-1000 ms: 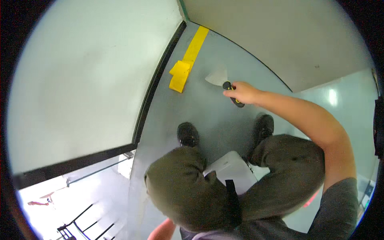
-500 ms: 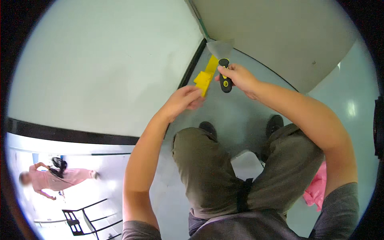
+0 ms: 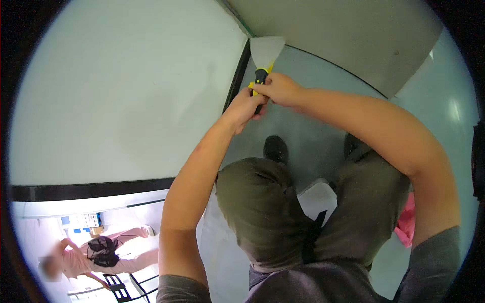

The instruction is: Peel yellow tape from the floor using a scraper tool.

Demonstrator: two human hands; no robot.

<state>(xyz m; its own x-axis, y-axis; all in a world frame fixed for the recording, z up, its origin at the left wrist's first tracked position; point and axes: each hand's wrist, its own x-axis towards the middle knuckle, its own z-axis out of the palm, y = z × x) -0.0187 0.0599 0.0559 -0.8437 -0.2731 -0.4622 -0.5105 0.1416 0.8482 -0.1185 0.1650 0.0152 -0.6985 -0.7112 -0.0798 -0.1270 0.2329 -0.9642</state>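
My right hand (image 3: pixel 280 91) is closed on the upper part of a black-and-yellow scraper handle (image 3: pixel 260 76). My left hand (image 3: pixel 245 108) is closed at the lower part of the same handle, touching my right hand. The wide metal blade (image 3: pixel 266 49) points away from me, over the corner where the white panel, beige panel and floor meet. Yellow tape (image 3: pixel 271 66) shows beside the blade's base; most of it is hidden behind the scraper and hands.
A white panel (image 3: pixel 126 86) with black trim stands left, a beige panel (image 3: pixel 353 40) ahead-right. My knees and shoes flank a pale stool (image 3: pixel 316 197); pink material (image 3: pixel 405 222) lies right. A person in pink (image 3: pixel 81 260) with a black bag is beside a black rack at lower left.
The scraper has risen toward the corner, over the yellow tape. My left hand has come up from the lower edge to meet my right hand at the handle. A person has appeared at lower left.
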